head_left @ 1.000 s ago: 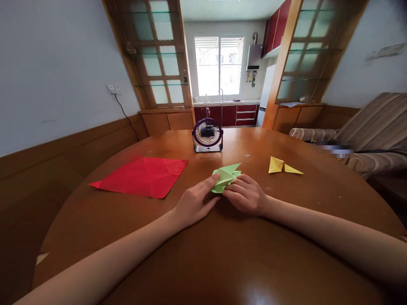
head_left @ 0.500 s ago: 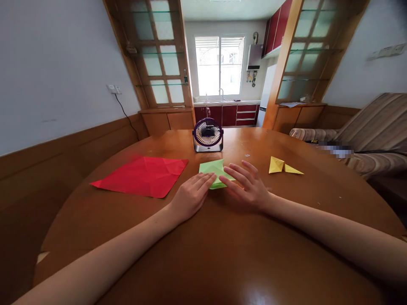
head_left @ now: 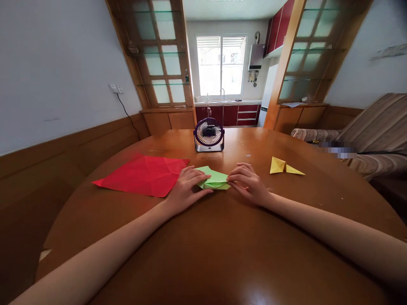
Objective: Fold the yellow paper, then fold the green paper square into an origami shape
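Observation:
A partly folded sheet of light green paper [head_left: 215, 178] lies on the brown table in front of me, with a layer lifted along its near side. My left hand [head_left: 186, 186] is at its left end, fingertips on top and thumb stretched along the near edge. At the right corner, my right hand [head_left: 249, 182] pinches the paper between thumb and fingers. Left of my left hand a creased red paper sheet [head_left: 143, 176] is spread flat. To the right of my right hand sits a folded yellow paper piece [head_left: 278, 165] with a pointed end.
A small purple fan [head_left: 209, 134] stands on the round wooden table [head_left: 203, 245], just beyond the green paper. A striped sofa [head_left: 378, 135] is beyond the table's right edge. Behind are wooden cabinets [head_left: 168, 120] and a kitchen with a window [head_left: 221, 65].
My left hand has shifted left, its thumb now apart from the fingers. My right hand has closed on the right corner. The green paper has turned and its near layer is raised.

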Demonstrator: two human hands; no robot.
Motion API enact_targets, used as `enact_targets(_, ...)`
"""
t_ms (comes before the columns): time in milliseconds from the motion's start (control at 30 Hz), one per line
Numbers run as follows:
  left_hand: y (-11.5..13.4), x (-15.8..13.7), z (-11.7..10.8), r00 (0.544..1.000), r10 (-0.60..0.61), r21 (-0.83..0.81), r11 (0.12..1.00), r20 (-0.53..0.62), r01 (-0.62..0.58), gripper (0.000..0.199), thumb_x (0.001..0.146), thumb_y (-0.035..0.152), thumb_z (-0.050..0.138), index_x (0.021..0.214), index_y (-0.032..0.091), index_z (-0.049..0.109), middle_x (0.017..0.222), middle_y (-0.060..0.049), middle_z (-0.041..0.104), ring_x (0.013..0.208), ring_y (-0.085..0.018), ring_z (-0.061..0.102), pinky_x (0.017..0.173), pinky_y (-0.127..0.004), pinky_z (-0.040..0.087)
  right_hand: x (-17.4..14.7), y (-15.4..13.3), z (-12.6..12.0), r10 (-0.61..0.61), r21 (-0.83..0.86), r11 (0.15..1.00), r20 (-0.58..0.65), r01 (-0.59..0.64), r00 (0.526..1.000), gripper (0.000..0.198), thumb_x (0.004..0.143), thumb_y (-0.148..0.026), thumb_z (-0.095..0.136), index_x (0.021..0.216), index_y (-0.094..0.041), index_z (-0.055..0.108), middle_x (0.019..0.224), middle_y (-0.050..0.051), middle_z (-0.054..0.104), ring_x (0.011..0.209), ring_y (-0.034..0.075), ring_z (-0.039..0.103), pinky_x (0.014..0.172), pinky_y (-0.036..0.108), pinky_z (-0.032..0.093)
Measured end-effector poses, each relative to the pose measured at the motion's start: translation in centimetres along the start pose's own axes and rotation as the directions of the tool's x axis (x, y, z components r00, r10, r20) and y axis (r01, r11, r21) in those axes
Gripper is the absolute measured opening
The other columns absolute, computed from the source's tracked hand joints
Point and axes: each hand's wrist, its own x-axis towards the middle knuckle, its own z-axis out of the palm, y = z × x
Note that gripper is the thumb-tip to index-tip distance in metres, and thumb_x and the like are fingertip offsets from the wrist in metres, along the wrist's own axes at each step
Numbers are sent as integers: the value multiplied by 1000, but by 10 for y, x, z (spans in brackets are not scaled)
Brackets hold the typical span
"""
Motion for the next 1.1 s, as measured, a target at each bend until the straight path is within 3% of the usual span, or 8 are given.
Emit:
enact_targets(167, 6, 0, -1, 1000, 18, 107, 994, -18, -16, 35, 84, 40, 70, 115, 25, 64, 96, -2, 70, 98, -21, 63, 106, -47, 35, 0, -5, 1, -24, -124, 992, 51, 30, 998, 20, 89, -25, 63, 108, -19, 63, 100, 7, 67, 95, 19, 62, 103, 50, 39)
enact_targets(300, 10, 1, -2, 998, 60, 153, 986, 14, -62, 34, 85, 42, 68, 114, 26, 64, 94, -1, 71, 97, -20, 64, 108, -47, 33, -1, -5, 3, -96, -175, 979, 50, 103, 994, 11, 89, -20, 61, 99, -21, 65, 89, 2, 68, 86, 16, 62, 102, 48, 41)
enact_targets(500, 7, 1, -2, 994, 108, 109, 988, -10, -106, 41, 80, 41, 73, 117, 25, 63, 96, -2, 71, 102, -22, 61, 107, -47, 32, -2, -2, 4, -95, -101, 990, -2, 94, 996, 8, 89, -16, 61, 93, -19, 66, 84, 1, 67, 76, 13, 60, 97, 44, 45)
enact_targets(833, 9, 1, -2, 991, 125, 160, 980, -49, -116, 34, 81, 39, 74, 109, 23, 66, 89, -1, 71, 99, -21, 61, 106, -47, 32, 0, -7, 1, -93, -86, 991, 64, 98, 994, 21, 87, -28, 65, 107, -21, 64, 91, 4, 67, 85, 18, 61, 97, 47, 46)
enact_targets(1100, 11, 2, -1, 986, 134, 123, 985, -95, -122, 28, 79, 36, 77, 103, 24, 67, 85, 1, 71, 97, -20, 61, 104, -47, 32, -3, -2, 6, -129, -111, 985, 35, 132, 991, 7, 89, -16, 61, 93, -20, 65, 82, 1, 67, 76, 14, 61, 96, 44, 48)
